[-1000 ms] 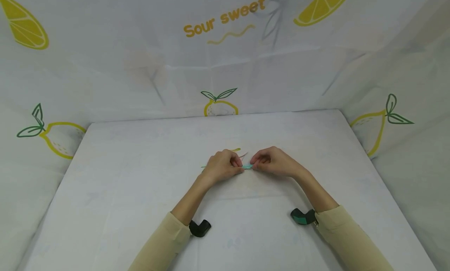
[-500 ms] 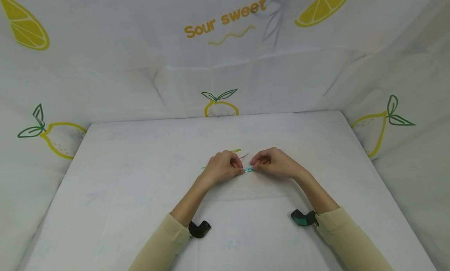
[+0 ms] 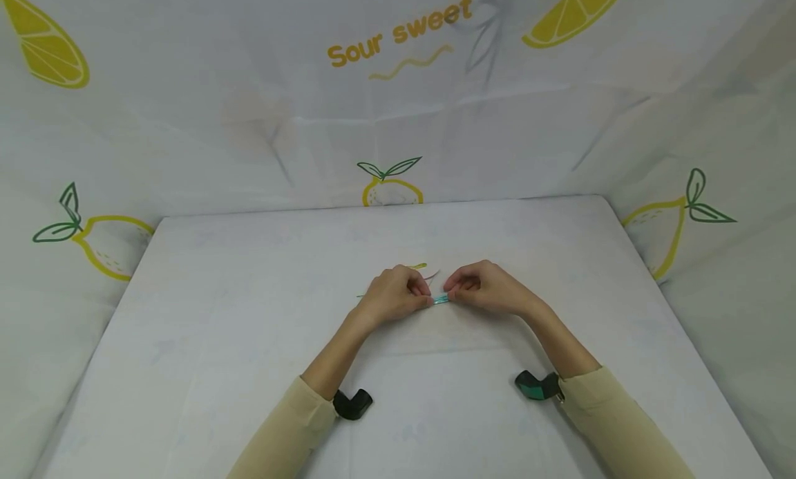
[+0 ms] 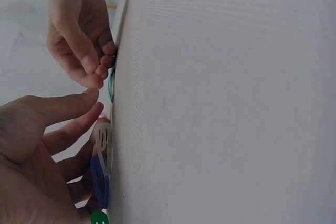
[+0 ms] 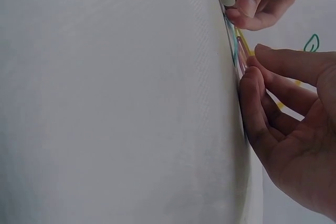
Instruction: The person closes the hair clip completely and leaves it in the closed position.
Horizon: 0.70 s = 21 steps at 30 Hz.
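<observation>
A teal snap hair clip (image 3: 440, 300) lies across the small gap between both hands on the white table. My left hand (image 3: 393, 294) has its thumb and forefinger at the clip's left end. At the other end, the thumb and forefinger of my right hand (image 3: 488, 285) pinch it, with those fingers bent. In the left wrist view a white hair clip (image 4: 104, 142), a blue one (image 4: 98, 182) and a green one (image 4: 100, 217) lie beside the left fingers. Behind the hands are a yellow clip (image 3: 421, 265) and a thin pink clip (image 3: 432, 276).
White cloth printed with lemons (image 3: 392, 192) rises at the back and sides of the table (image 3: 249, 341). A dark wrist camera (image 3: 353, 404) hangs by the left sleeve, another dark camera (image 3: 536, 385) by the right sleeve.
Over the last second the teal clip has turned slightly, its left end dropping nearer to me. Both hands have stayed almost in place, and since half a second ago hardly anything differs.
</observation>
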{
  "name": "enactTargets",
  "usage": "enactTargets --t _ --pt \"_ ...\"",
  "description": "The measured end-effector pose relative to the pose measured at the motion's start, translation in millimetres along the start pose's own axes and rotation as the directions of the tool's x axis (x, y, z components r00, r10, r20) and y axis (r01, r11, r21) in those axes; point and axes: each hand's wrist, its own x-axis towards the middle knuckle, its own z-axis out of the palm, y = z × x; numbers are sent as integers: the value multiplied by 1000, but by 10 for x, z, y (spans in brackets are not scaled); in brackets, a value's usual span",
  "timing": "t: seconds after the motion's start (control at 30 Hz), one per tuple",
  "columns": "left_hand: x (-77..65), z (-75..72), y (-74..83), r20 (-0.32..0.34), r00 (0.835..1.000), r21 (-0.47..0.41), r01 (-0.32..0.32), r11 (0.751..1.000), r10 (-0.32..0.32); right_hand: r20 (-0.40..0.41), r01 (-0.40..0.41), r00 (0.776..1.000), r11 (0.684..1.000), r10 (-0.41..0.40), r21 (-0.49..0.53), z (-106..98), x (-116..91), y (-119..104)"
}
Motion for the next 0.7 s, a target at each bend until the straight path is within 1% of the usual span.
enactTargets --t 0.47,0.63,0.7 --pt "8 -60 -41 -34 999 -70 -13 997 11 -18 17 1000 999 -18 -30 -10 33 -14" --pt "14 -91 -53 -43 999 -76 -18 997 15 -32 30 999 999 -32 -42 -22 62 -23" --pt "14 -103 -59 -47 999 -76 -10 997 7 -35 33 999 999 -35 -41 -26 73 -20"
